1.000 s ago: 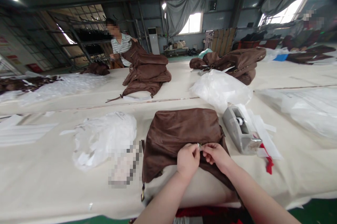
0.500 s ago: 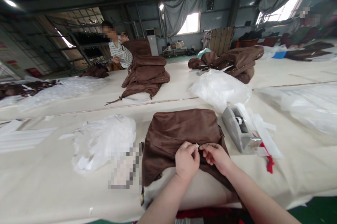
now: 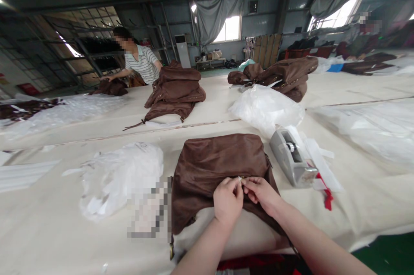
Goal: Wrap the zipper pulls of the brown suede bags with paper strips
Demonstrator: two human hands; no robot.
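Note:
A brown leather bag (image 3: 223,154) lies flat on the cream-covered table in front of me. Over its zipper line, my left hand (image 3: 228,199) is closed, thumb and forefinger pinching a small white piece (image 3: 239,179), perhaps paper or tape. Close against it, my right hand (image 3: 258,191) pinches at the same spot beside a bit of brass-coloured metal on the zipper. Whether the right fingertips grip the metal or the white piece is too small to make out. The bag's strap end with a brass clip (image 3: 171,251) hangs at its lower left.
A grey tape dispenser (image 3: 287,158) with a red ribbon (image 3: 328,199) stands right of the bag. Crumpled clear plastic (image 3: 123,176) lies to the left, more plastic (image 3: 267,109) behind. Stacked brown bags (image 3: 177,89) sit across the table, near a person in a striped shirt (image 3: 142,66).
My hands have drawn slightly closer together at the zipper. Across the table, the person has leaned and reached an arm toward the brown items at left; a raised flap on the stack has come down.

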